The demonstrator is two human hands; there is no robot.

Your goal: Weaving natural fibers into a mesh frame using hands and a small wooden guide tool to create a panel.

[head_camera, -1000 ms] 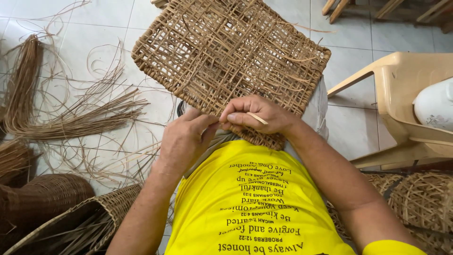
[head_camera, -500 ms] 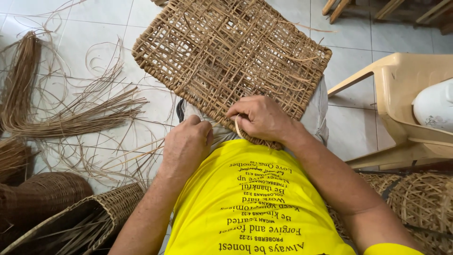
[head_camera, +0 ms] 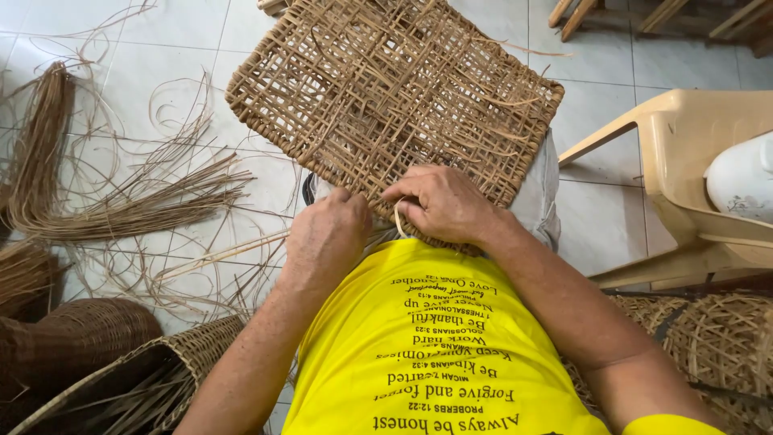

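Pinching the strip [head_camera: 398,217] in the right hand [head_camera: 445,203] at centre frame, left hand [head_camera: 328,234] fisted against the panel [head_camera: 386,89] edge — best kept taut, snug.

Loose reed bundle [head_camera: 121,205] on tiled floor [head_camera: 145,72], beige plastic chair [head_camera: 684,153], perhaps baskets [head_camera: 72,334] lower left

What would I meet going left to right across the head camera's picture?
Loose bundle of brown reed strips on the floor → left hand → right hand → beige plastic chair → white rounded object on its seat.
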